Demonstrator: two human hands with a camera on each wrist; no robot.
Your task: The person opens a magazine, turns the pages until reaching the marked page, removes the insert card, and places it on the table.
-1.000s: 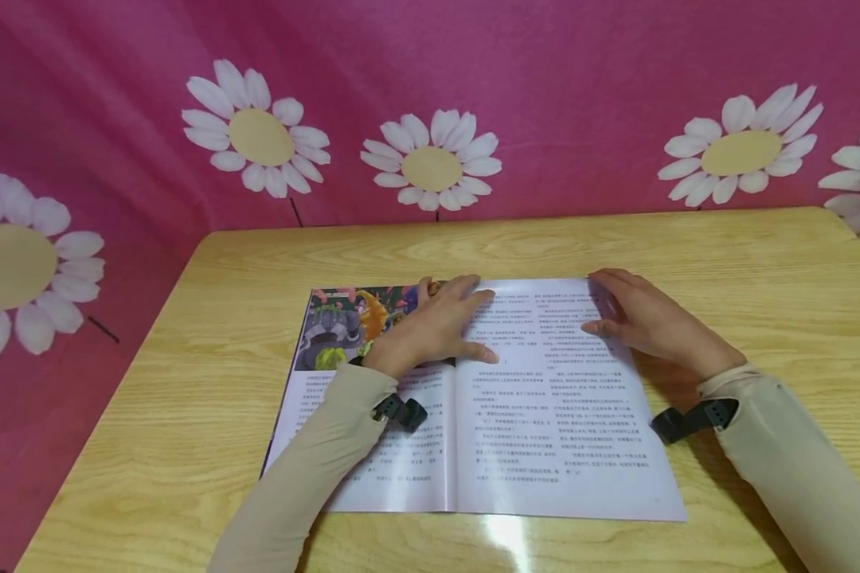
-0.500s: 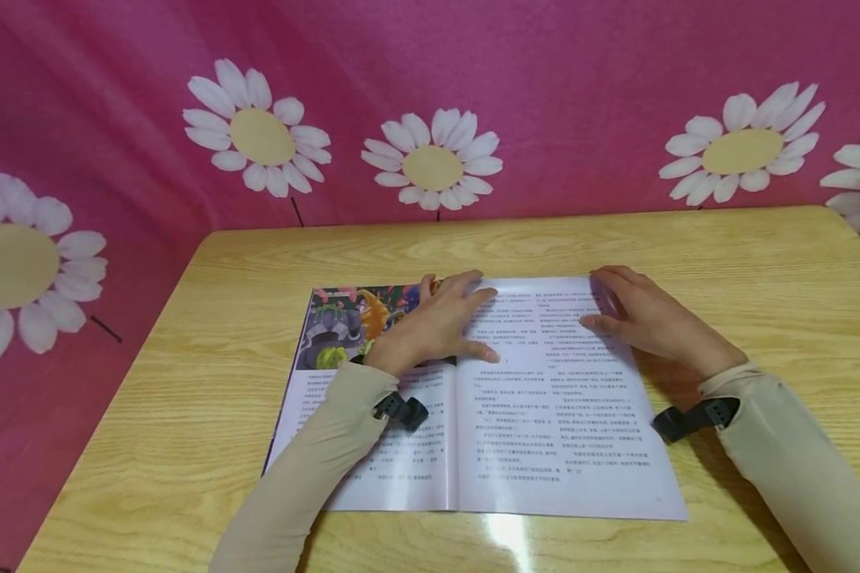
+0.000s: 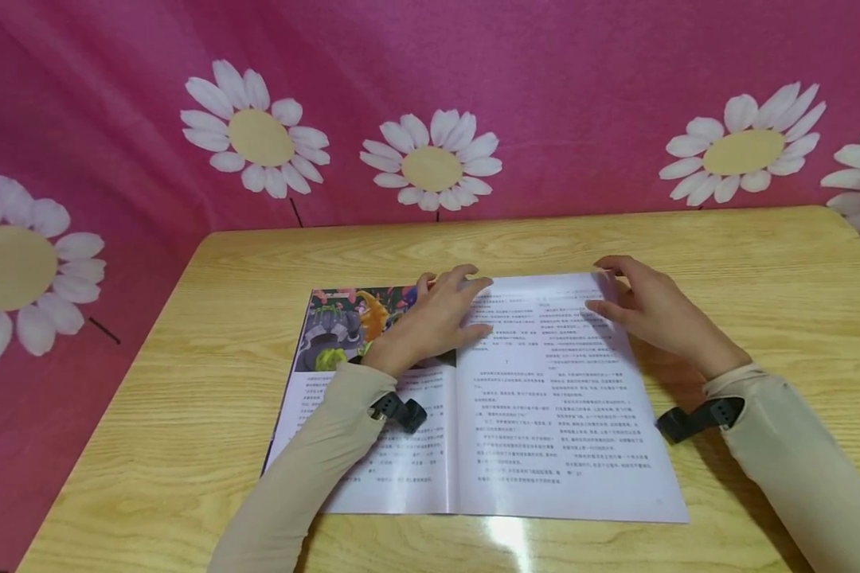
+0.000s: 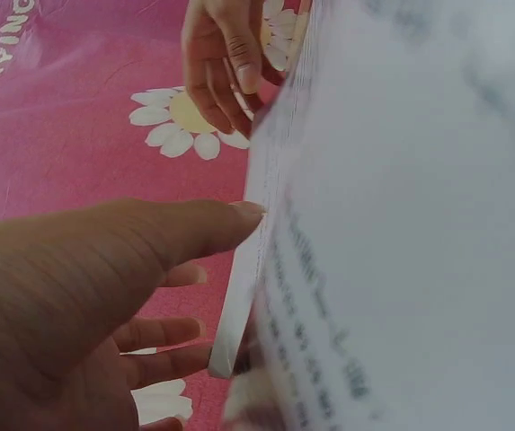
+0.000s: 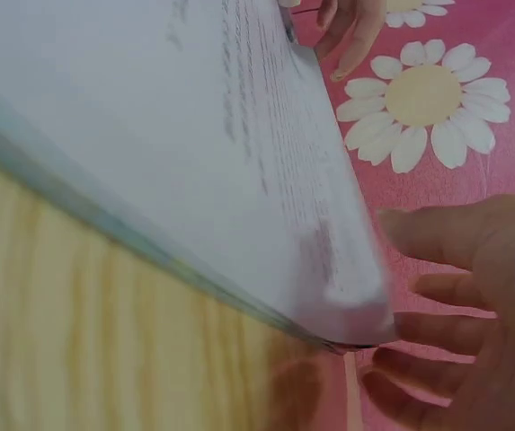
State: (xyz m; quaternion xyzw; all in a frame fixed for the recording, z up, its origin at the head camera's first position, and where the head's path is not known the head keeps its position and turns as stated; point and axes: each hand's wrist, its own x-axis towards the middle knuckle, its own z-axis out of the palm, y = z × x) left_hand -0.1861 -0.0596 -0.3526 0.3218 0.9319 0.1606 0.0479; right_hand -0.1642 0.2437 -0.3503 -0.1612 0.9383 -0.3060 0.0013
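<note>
An open magazine [image 3: 516,446] lies on the table, a colour picture [image 3: 330,326] on its left page and printed text on both pages. Across the upper part of the fold reaches my left hand [image 3: 430,322], fingers spread over the picture's right side and the top of the right page. My right hand [image 3: 659,314] is at the top right corner of the magazine. In the right wrist view, its fingertips [image 5: 410,328] meet the page corner, while the thumb stands apart from them. The left wrist view shows the left thumb [image 4: 230,223] beside the page edge.
The wooden table [image 3: 143,382] extends around the magazine on all sides. Behind it hangs a pink cloth [image 3: 559,103] printed with large white daisies. A dark camera strap sits on each wrist, over beige sleeves [image 3: 795,454].
My right hand has shifted slightly up and right at the page corner, and its thumb has moved up. The left hand's fingers have drawn up a little, with the thumb higher on the page.
</note>
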